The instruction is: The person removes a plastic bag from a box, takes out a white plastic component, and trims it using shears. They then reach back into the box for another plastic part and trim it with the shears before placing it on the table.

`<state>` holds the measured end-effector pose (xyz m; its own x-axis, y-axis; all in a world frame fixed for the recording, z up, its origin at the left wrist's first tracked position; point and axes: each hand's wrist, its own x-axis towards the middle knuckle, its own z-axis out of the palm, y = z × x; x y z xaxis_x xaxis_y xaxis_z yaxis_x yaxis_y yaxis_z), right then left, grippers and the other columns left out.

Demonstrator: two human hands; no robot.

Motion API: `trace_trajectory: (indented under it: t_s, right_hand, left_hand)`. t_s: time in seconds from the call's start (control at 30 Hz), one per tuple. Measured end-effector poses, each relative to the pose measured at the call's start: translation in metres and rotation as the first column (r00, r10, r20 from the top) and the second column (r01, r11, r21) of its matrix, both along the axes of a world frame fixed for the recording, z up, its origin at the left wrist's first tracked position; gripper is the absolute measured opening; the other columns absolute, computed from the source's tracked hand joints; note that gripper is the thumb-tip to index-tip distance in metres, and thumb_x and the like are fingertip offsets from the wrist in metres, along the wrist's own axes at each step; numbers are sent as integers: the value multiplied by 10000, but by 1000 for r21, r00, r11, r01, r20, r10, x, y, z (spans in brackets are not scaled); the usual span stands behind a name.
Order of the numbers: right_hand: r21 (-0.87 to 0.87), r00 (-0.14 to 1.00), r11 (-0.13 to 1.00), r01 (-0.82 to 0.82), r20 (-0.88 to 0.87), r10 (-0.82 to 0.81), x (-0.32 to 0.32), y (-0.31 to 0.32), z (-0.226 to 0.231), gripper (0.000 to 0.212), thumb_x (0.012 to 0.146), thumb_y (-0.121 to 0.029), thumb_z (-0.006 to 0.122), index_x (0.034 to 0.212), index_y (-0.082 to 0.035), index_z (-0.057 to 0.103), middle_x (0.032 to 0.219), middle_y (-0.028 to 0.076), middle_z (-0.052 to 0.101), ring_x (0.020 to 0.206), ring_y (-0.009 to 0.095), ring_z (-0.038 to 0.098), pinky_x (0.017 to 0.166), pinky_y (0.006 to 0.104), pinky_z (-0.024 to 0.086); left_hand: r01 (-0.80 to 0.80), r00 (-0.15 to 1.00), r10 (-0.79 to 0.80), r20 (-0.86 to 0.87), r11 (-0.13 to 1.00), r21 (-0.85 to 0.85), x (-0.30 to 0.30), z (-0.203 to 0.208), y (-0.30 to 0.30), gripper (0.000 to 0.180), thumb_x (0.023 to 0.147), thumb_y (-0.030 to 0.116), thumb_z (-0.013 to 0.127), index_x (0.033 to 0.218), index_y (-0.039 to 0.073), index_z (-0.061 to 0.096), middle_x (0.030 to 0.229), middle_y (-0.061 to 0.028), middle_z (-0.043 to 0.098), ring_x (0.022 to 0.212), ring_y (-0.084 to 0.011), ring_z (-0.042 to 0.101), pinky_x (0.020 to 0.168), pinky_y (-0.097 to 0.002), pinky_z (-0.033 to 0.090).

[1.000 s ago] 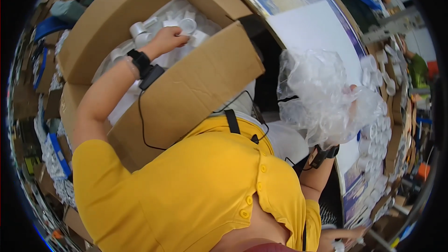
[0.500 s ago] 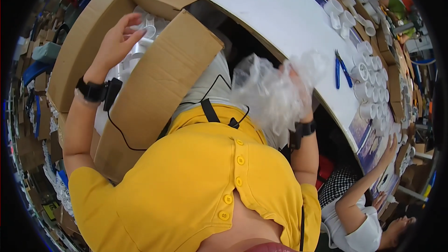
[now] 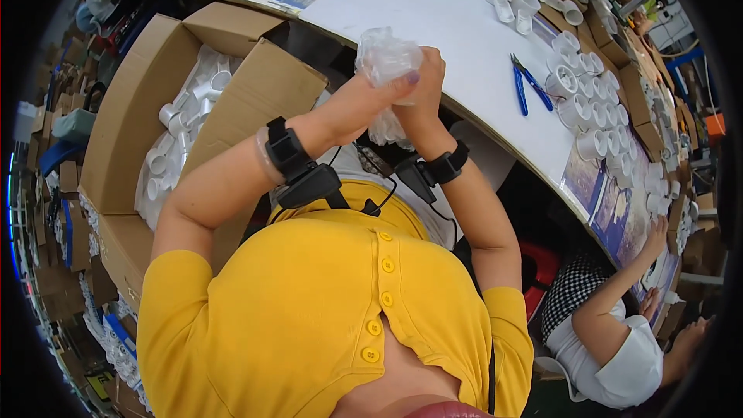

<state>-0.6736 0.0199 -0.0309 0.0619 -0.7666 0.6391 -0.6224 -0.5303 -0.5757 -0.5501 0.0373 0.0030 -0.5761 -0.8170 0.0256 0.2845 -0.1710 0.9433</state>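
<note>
Both hands are raised together in front of my body, near the table's edge. Between them is a crumpled clear plastic bag (image 3: 385, 54), squeezed into a bundle, with part of it hanging below. My left hand (image 3: 371, 104) is closed around it, thumb across the front. On its other side, my right hand (image 3: 427, 93) also grips the bag, its fingers partly hidden. To the left stands an open cardboard box (image 3: 128, 108) lined with clear plastic. Several white plastic pipe fittings (image 3: 179, 125) lie loose inside it.
A white-topped table (image 3: 433, 23) runs along the far side, with blue-handled cutting pliers (image 3: 530, 85) on it. Rows of white fittings (image 3: 596, 104) stand at its right. A co-worker (image 3: 611, 340) in white sits at the lower right, arms over the table.
My left hand has left the cardboard box and come right to the bag. My right hand has moved left and up with the bag, which is now bunched much smaller.
</note>
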Motion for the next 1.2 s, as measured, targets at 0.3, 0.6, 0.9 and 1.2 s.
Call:
trace_trajectory:
  t_s: [0.3, 0.6, 0.9, 1.2]
  right_hand:
    - [170, 913, 897, -409, 57, 405, -30, -4, -17, 686, 650, -168, 709, 1255, -28, 419, 1284, 181, 408, 1223, 343, 333, 1016, 386, 289]
    - [174, 828, 838, -518, 350, 438, -16, 19, -25, 855, 697, -147, 711, 1375, -36, 201, 1402, 210, 251, 1291, 356, 262, 1057, 378, 237]
    - [191, 889, 868, -458, 121, 442, 32, 0, -45, 461, 690, -37, 656, 1130, -18, 519, 1074, 161, 550, 1000, 347, 514, 887, 373, 431]
    - [633, 825, 746, -208, 523, -213, 166, -175, -228, 281, 900, -244, 455, 1038, -55, 609, 846, 39, 595, 789, 160, 556, 676, 313, 437]
  left_hand:
    - [-87, 965, 172, -200, 922, 378, 10, -44, -33, 334, 886, 135, 541, 1205, 51, 488, 1133, -69, 560, 1014, -180, 557, 878, -308, 447]
    - [-85, 996, 84, 17, 988, 129, 5, -27, -18, 315, 859, 41, 489, 1166, -28, 490, 1063, -112, 583, 979, -196, 557, 859, -308, 449]
    - [-224, 926, 165, 338, 964, 143, 69, -37, -10, 404, 796, 166, 614, 1145, -11, 514, 1231, -153, 473, 1134, -245, 451, 970, -330, 352]
    - [178, 55, 622, 781, 763, -621, 198, 2, -10, 465, 712, 99, 641, 1163, 162, 543, 1274, -234, 410, 1126, -379, 434, 941, -383, 386]
